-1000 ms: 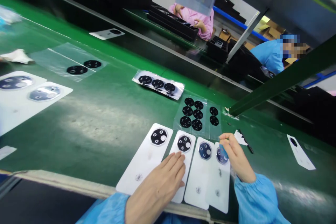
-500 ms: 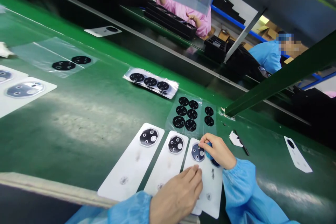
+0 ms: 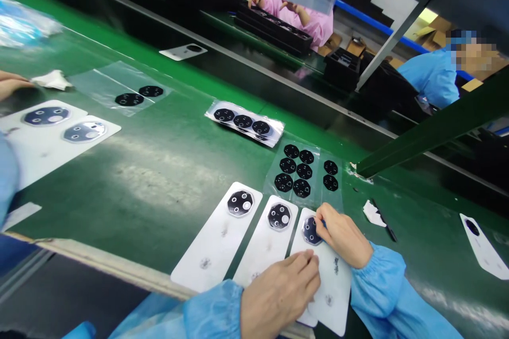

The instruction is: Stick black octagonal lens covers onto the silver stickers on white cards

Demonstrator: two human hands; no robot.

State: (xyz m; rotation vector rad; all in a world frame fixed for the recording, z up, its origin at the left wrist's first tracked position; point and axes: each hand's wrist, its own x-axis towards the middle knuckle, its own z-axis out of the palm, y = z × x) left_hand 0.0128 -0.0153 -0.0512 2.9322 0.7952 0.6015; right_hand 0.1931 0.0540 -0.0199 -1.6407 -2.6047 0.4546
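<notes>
Three white phone back panels lie side by side before me: a left panel (image 3: 217,241), a middle panel (image 3: 260,254) and a right panel (image 3: 330,275). Each has a dark octagonal camera piece at its far end. My left hand (image 3: 282,291) rests with its fingers laid over the right panel's near left edge and the middle panel. At the right panel's camera piece (image 3: 310,230), my right hand (image 3: 342,233) has thumb and fingers pinched together against its right side. Whatever is between those fingertips is hidden.
Beyond the panels is a clear sheet (image 3: 296,169) of black octagonal pieces, with a stacked strip (image 3: 244,123) behind it. A pen (image 3: 384,221) and crumpled paper (image 3: 373,213) lie right. Left are another person's hand (image 3: 14,85) and more panels (image 3: 51,140). A green post (image 3: 429,127) slants across.
The view has shifted left, bringing another person's hand and sleeve in. My right fingers have moved in over the camera piece; the blue bit seen by them is hidden now. My left hand stays put.
</notes>
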